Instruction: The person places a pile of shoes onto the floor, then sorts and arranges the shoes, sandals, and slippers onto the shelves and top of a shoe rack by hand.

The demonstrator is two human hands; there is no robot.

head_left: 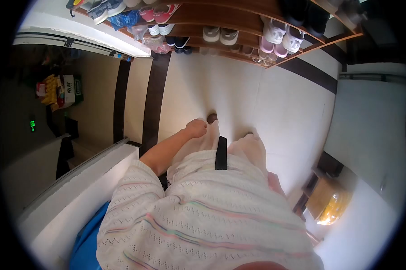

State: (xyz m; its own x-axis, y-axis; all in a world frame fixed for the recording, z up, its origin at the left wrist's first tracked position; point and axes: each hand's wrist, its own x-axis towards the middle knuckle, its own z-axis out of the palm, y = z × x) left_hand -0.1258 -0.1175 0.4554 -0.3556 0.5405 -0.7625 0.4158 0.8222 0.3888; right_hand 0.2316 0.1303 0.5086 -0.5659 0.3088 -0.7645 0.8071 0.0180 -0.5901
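Note:
My left hand [197, 128] is at the end of a bare forearm, beside the thigh of the pale trousers [248, 150]. Its fingers are curled against the cloth, and what they hold, if anything, is hidden. A small part of what looks like my right hand [275, 182] shows past the other side of my body, its fingers hidden. A black strap [221, 153] hangs down the front of the white knitted top [212, 202]. The tip of a brown shoe [212, 118] shows beyond my left hand.
Ahead stands a wooden shoe rack [239, 27] with several pairs of shoes. A white door [369, 135] is at the right, near a yellow bag [335, 208]. A low white wall [86, 184] and a blue item [90, 234] are at the left, with packages [61, 91] beyond.

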